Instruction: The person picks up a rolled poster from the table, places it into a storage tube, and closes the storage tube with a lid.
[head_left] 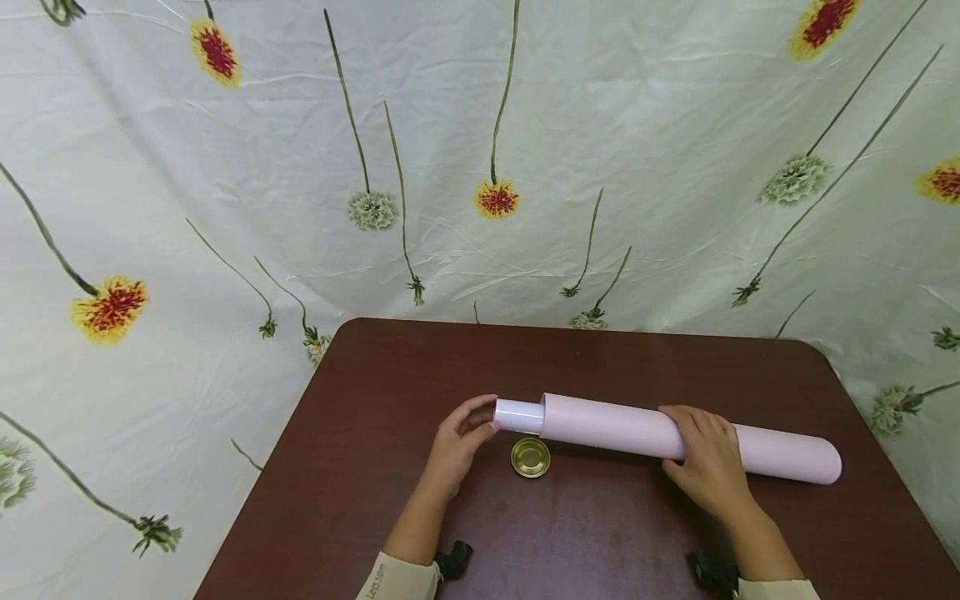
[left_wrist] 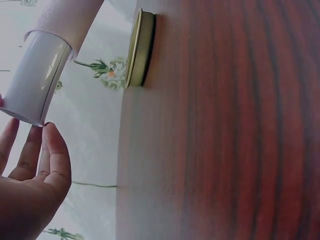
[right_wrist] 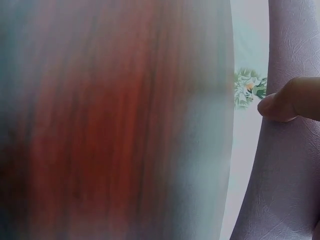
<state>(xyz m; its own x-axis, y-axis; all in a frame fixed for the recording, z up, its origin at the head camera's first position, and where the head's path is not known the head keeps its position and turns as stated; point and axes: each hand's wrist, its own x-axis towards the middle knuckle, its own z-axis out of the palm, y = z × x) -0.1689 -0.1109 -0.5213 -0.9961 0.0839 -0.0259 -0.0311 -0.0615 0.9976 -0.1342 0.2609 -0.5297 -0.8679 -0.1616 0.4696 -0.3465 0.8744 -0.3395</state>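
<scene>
A long pink cardboard tube [head_left: 607,425] lies across the view, held above the table, its mouth facing left. From that mouth sticks out a smooth white roll [head_left: 519,416], its far part hidden inside the tube. My left hand [head_left: 454,446] holds the roll's outer end, thumb and fingertips at its rim; the left wrist view shows the fingertips [left_wrist: 52,132] right at the edge of the roll [left_wrist: 37,77]. Around the tube's middle, my right hand [head_left: 708,458] grips from above, and its thumb [right_wrist: 282,102] presses the tube's side. A round gold metal lid [head_left: 530,457] lies just below the tube's mouth.
The dark reddish-brown table [head_left: 390,375] has rounded far corners. Behind and beside it hangs a pale cloth [head_left: 450,250] printed with flowers. Dark straps or devices [head_left: 454,560] sit at both wrists, close to the light sleeves [head_left: 401,579].
</scene>
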